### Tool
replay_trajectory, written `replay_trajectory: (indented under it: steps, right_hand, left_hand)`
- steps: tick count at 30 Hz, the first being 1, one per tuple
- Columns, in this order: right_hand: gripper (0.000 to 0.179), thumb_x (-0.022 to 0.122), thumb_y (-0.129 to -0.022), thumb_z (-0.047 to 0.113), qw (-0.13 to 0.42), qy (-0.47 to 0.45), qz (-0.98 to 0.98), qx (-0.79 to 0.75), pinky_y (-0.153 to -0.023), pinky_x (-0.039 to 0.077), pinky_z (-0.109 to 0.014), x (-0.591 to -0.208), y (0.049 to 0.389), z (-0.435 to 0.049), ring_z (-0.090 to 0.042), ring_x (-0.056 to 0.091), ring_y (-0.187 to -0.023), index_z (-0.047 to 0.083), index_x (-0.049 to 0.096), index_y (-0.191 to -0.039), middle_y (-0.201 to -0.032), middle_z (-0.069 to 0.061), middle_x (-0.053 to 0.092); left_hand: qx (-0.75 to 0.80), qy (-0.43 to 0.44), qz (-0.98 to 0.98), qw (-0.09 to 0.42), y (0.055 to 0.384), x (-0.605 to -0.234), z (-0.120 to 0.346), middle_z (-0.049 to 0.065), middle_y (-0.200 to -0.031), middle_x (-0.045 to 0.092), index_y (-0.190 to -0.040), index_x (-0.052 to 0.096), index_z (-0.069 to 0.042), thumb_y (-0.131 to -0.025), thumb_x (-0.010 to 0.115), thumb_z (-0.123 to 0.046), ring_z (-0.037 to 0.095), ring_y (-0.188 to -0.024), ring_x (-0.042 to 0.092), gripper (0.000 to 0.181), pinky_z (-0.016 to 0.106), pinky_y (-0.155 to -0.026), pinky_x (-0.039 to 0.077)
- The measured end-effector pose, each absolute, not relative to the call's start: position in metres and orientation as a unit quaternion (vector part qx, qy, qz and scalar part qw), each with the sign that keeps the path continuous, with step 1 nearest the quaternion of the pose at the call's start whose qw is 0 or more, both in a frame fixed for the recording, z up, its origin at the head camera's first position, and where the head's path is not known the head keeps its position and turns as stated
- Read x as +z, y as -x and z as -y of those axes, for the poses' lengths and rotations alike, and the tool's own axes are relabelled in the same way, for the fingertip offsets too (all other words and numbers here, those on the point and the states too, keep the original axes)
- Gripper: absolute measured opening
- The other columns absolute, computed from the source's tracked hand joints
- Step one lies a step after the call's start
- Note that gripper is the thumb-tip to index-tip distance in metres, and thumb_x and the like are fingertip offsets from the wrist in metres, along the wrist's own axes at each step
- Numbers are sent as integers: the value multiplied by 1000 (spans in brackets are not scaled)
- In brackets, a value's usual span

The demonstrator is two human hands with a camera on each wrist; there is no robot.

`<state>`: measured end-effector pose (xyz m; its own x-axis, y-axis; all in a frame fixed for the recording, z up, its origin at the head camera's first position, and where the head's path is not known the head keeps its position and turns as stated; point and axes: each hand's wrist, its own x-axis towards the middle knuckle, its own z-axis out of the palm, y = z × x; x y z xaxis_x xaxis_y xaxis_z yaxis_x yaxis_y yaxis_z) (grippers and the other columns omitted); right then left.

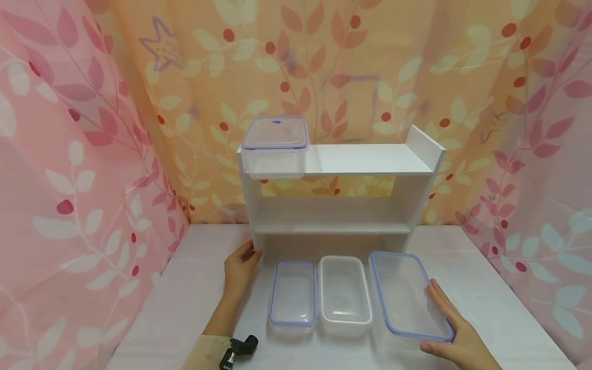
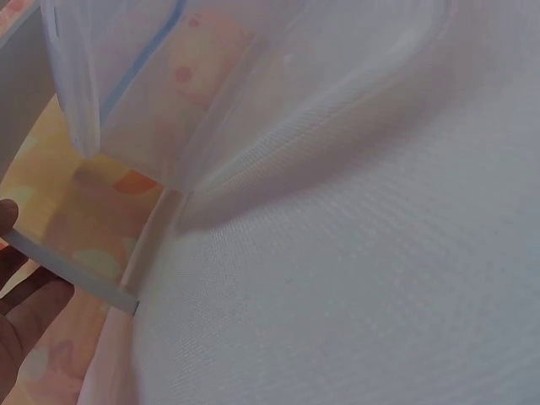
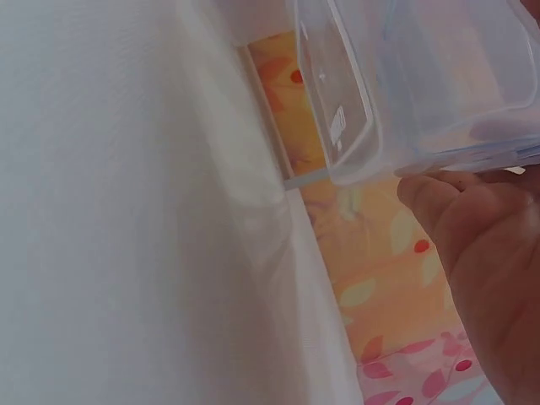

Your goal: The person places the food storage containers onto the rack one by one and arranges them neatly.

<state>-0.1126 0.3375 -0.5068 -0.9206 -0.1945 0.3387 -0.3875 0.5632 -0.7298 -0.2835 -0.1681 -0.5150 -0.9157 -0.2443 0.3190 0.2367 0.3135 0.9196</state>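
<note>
My left hand (image 1: 241, 267) pinches the lower front edge of the left side panel of a white shelf (image 1: 333, 226), with the thumb on one face and the fingers on the other. On the right, my right hand (image 1: 458, 329) holds a clear blue-rimmed food container (image 1: 409, 295) at its near right corner, fingers along the side and thumb at the front. In the right wrist view, curtain shows between this container (image 3: 430, 84) and the table. Beside it stand a white-rimmed container (image 1: 344, 293) and a smaller blue-rimmed container (image 1: 293, 293), lined up before the shelf.
Another lidded container (image 1: 276, 146) sits on the left of the shelf's top board, its front overhanging the edge. A white cloth covers the table (image 1: 194, 277). Patterned curtains (image 1: 83, 154) close in the back and both sides. A black device (image 1: 238, 352) is at my left wrist.
</note>
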Motion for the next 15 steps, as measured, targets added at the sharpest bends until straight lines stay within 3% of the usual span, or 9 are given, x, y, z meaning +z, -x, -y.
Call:
replay_trajectory:
  steps: [15]
  right_hand:
    - [114, 88, -71, 0, 124, -154, 879, 434, -105, 11, 4, -482, 98, -330, 19, 8, -146, 17, 24, -164, -173, -6, 11]
  left_hand:
    - [-585, -8, 786, 200, 286, -519, 169, 11, -124, 73, -131, 69, -5, -92, 79, -20, 28, -111, 72, 43, 26, -87, 59]
